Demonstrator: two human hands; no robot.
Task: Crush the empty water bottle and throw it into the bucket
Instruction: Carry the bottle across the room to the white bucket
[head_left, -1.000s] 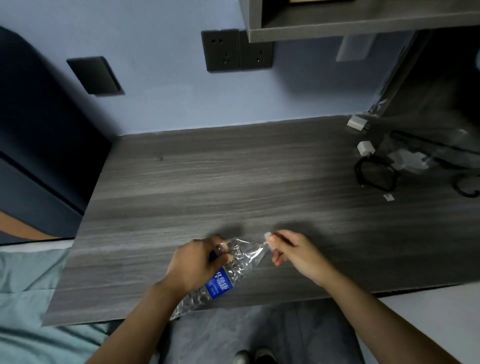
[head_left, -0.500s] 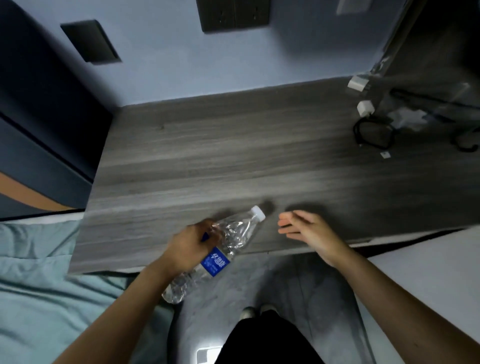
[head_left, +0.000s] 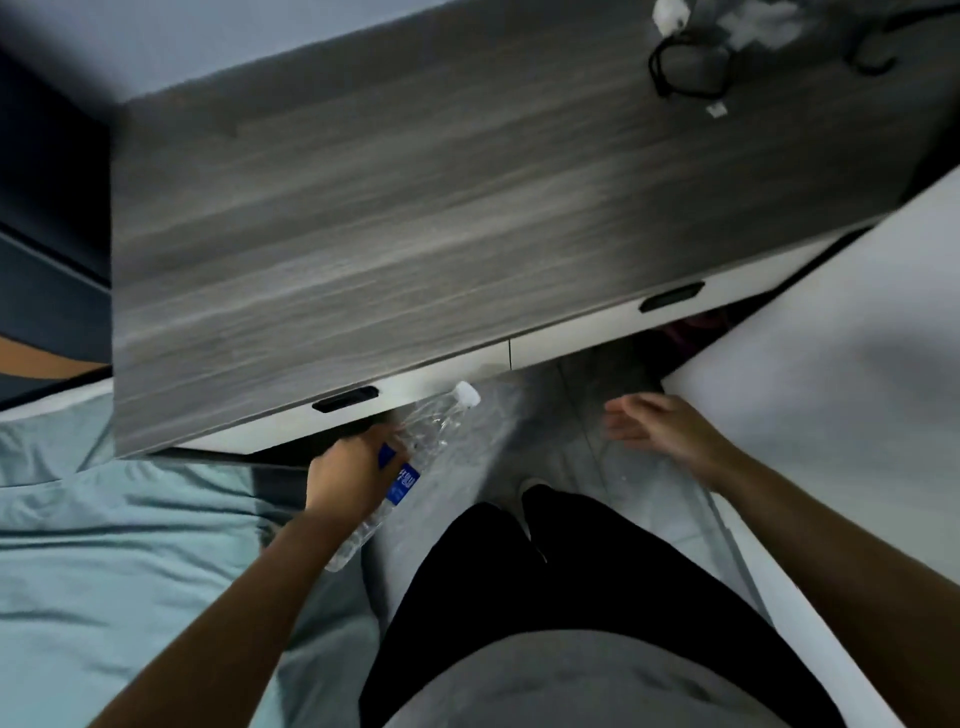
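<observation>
A dim indoor view with a cool, bluish-grey cast. Motion blur smears the whole picture: the wood grain of the desk top (head_left: 415, 208) runs into soft horizontal streaks, and the black cable (head_left: 685, 67) at the upper right is fuzzy. The white surface (head_left: 831, 415) on the right is the brightest area and carries soft grey shadows. The space under the desk is nearly black. Wide-angle distortion tilts and bends straight edges toward the corners. No glare shows.

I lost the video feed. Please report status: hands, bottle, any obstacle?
Left hand shut on bottle, below desk edge. Right hand open, empty. Bottle cap on, body looks crumpled. Bucket not in view; legs below.
</observation>
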